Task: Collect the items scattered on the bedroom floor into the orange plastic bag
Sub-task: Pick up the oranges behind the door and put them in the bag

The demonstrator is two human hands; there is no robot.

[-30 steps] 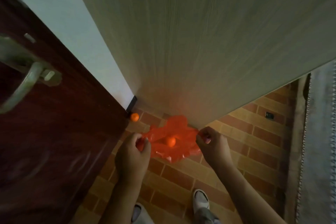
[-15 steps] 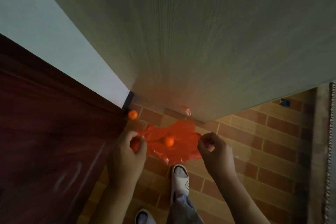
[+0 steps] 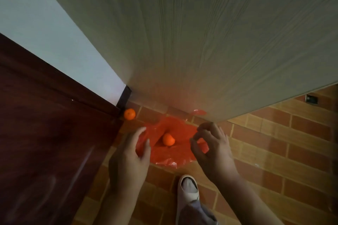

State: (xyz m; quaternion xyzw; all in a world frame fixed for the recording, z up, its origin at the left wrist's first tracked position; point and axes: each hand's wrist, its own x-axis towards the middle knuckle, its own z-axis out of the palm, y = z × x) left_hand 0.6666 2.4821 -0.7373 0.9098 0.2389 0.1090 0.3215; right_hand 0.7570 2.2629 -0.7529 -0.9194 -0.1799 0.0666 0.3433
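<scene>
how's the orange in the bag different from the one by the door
The orange in the bag lies on the orange plastic bag, between the left hand and right hand; the orange by the door sits on bare floor tiles in the corner, out of the bag. The bagged one is nearer the hands. Both are small, round and orange.

brick floor (image 3: 274,144) (bag (image 3: 175,153), orange (image 3: 129,114))
</scene>
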